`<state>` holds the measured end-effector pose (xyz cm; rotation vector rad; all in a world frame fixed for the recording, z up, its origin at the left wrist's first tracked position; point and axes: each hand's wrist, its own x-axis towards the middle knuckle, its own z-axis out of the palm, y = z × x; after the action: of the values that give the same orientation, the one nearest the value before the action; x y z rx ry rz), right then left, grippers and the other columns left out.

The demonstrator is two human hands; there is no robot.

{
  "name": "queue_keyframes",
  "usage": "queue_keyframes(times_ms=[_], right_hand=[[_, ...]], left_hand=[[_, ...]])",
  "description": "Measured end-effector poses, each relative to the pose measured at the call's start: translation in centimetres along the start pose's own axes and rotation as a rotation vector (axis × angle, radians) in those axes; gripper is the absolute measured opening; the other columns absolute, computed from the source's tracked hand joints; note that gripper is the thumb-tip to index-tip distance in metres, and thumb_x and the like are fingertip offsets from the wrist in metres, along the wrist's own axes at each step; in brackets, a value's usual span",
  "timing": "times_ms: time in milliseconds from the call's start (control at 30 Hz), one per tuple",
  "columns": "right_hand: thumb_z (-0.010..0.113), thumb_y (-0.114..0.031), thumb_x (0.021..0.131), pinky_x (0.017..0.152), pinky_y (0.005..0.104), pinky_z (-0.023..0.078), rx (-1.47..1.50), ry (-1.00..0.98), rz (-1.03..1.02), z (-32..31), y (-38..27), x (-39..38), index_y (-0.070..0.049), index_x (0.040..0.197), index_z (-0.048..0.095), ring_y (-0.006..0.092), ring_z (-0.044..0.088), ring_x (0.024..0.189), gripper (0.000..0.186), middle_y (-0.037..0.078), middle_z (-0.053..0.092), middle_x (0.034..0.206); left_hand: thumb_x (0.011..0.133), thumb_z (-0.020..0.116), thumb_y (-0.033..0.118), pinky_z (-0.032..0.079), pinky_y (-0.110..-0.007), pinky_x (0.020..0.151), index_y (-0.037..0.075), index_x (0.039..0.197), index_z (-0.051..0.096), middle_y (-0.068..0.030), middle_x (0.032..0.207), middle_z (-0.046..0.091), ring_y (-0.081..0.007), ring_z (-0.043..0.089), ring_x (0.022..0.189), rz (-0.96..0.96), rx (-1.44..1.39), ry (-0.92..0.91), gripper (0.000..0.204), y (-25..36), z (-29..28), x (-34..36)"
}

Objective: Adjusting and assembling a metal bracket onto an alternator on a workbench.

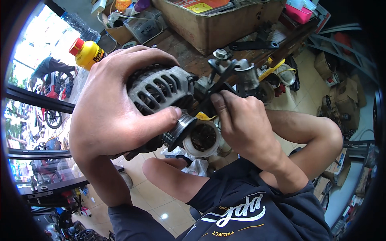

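My left hand (106, 106) is wrapped round an alternator (163, 90) with a slotted grey metal housing. Its thumb rests by the ribbed pulley (179, 130), which faces toward me. Close by on the right, my right hand (245, 126) is closed in a pinch against a dark, flat metal part beside the housing. What lies between those fingertips is mostly hidden. Just beyond them stand a bolt with a washer (220, 55) and a worn metal cylinder (246, 75). Below the pulley is a round whitish container (202, 138) with dark contents.
A cardboard box (225, 30) sits on the wooden bench (167, 44) at the back, with a black wrench-like bar (255, 45) in front. A yellow bottle with a red cap (86, 54) stands at the far left. Boxes (348, 86) line the right side of the tiled floor.
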<state>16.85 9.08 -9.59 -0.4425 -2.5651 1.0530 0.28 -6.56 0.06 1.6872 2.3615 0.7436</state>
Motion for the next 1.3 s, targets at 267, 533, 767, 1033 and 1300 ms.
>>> queue_keyframes(times_ms=[267,533,767,1033,1300], right_hand=[[0.054,-0.022,0.104,0.056,0.0503,0.050,0.041,0.122,-0.061,1.0,0.9,0.2,0.001,0.084,0.064,0.0453,0.064,0.063,0.032,0.025,0.062,0.064],[0.052,-0.023,0.104,0.059,0.0508,0.053,-0.086,0.253,-0.144,2.2,1.2,0.8,0.002,0.081,0.064,0.0457,0.065,0.065,0.037,0.026,0.063,0.066],[0.050,-0.025,0.105,0.063,0.0501,0.056,-0.059,0.201,-0.104,1.8,0.6,0.3,0.004,0.082,0.068,0.0450,0.068,0.067,0.040,0.026,0.066,0.068],[0.051,-0.025,0.104,0.066,0.0510,0.056,-0.090,0.199,-0.103,1.7,0.4,0.4,0.003,0.084,0.070,0.0464,0.068,0.070,0.039,0.028,0.066,0.071],[0.052,-0.026,0.103,0.069,0.0526,0.055,-0.065,0.201,-0.051,1.4,0.4,0.8,0.004,0.082,0.071,0.0479,0.068,0.073,0.041,0.029,0.067,0.073]], left_hand=[[0.063,0.078,0.048,0.055,-0.032,0.089,-0.003,0.119,0.068,-0.0148,0.105,0.070,-0.0246,0.069,0.094,-0.103,-0.080,-0.029,0.076,0.6,-0.2,0.2],[0.087,0.067,0.056,0.054,-0.032,0.090,0.005,0.124,0.069,-0.0136,0.111,0.070,-0.0243,0.070,0.099,-0.029,0.055,0.161,0.063,-0.7,-0.1,-0.2],[0.099,0.059,0.042,0.050,-0.035,0.099,0.004,0.121,0.071,-0.0141,0.119,0.069,-0.0246,0.068,0.109,-0.110,0.333,0.515,0.046,0.6,1.0,-3.7],[0.089,0.072,0.046,0.034,-0.042,0.109,-0.005,0.150,0.025,-0.0198,0.139,0.040,-0.0309,0.044,0.129,-0.381,0.021,1.435,0.093,4.0,18.7,-10.6],[0.082,0.086,0.035,0.040,-0.044,0.111,0.007,0.157,0.014,-0.0202,0.151,0.023,-0.0325,0.037,0.138,-0.071,-0.116,1.257,0.108,0.5,15.7,-5.1]])
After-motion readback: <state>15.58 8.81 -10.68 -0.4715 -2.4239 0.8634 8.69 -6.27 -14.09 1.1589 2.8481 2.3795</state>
